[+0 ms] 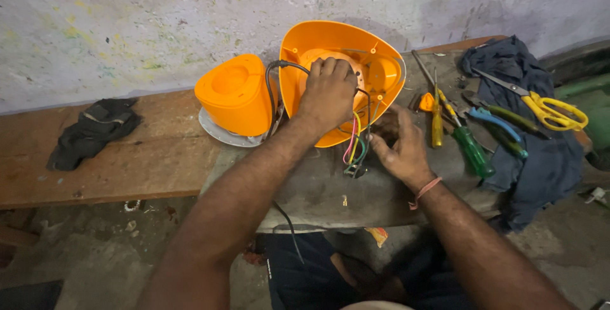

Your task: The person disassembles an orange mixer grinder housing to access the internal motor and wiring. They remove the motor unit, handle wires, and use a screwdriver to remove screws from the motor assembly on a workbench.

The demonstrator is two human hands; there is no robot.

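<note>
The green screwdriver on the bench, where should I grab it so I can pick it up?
Grab the green screwdriver by its fat green handle, the end nearest you, coming from above with the right hand. The handle lies flat and bare on the bench, while the thin metal shaft points away among the other tools, next to a yellow screwdriver.

Glossy orange plastic shell [330,46], rough wooden bench [146,157], dark cloth [92,129]

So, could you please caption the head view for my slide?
Left hand inside an open orange housing, right hand at its coloured wires, screwdrivers alongside.
</note>
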